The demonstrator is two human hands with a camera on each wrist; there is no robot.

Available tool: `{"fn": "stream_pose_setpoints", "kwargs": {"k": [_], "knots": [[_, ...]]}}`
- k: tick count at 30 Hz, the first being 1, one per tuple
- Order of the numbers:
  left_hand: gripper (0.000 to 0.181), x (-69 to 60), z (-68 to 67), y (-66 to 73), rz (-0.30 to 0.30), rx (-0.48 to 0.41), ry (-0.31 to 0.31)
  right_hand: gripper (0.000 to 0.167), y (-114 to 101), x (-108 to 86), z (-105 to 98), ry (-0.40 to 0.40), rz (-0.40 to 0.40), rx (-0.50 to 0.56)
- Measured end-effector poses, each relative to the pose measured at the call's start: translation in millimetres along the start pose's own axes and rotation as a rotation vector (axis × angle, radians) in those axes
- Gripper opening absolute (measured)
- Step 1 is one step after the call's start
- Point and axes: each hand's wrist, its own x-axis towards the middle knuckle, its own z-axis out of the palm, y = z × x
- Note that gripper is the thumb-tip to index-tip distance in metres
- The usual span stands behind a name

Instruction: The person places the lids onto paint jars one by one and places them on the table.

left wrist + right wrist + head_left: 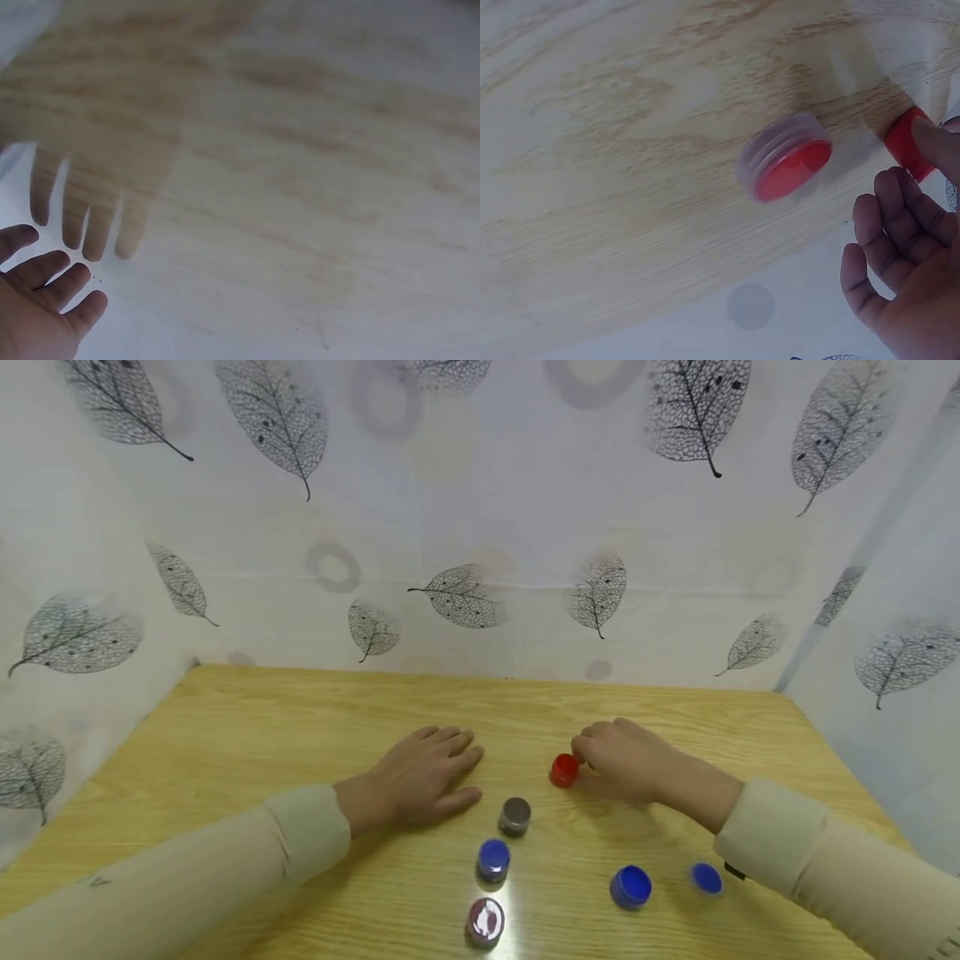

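Note:
A small red jar (565,771) sits at the fingertips of my right hand (628,762), right of the table's middle. In the right wrist view my thumb lies against the red jar (909,144) and the hand pinches it, while the other fingers (889,217) are loosely bent. Beside it is a red lid with a translucent rim (784,159), which the hand hides in the head view. Whether the jar touches the table is unclear. My left hand (420,777) rests palm down on the table with fingers spread, holding nothing.
Nearer me, a dark grey jar (515,817), a blue-topped jar (493,861) and a dark reddish jar (486,922) stand in a row. An open blue jar (631,887) and its blue lid (707,879) lie near my right sleeve. Leaf-patterned cloth (480,510) surrounds the wooden table (300,718).

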Motion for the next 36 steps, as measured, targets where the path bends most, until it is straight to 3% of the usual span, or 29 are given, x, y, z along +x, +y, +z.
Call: {"fn": "stream_pose_setpoints", "kwargs": {"k": [10, 15, 21, 28, 36], "knots": [[0.065, 6.7, -2.1, 4.3, -0.037, -0.048, -0.061, 0.02, -10, 25.5, 8, 0.012, 0.008, 0.079], [0.07, 17.5, -1.1, 9.0, -0.058, -0.076, -0.114, 0.021, -10, 26.5, 6, 0.007, 0.01, 0.043], [0.075, 31.2, 2.7, 14.7, -0.076, -0.06, -0.161, 0.023, 1, 6.8, -2, -0.075, 0.07, -0.009], [0.079, 49.4, 6.8, 22.5, -0.095, -0.046, -0.202, 0.024, 19, -29.3, -7, -0.194, 0.19, 0.043], [0.083, 67.3, 10.0, 28.5, -0.106, -0.054, -0.21, 0.037, 30, -57.9, -6, -0.221, 0.225, 0.037]]}}
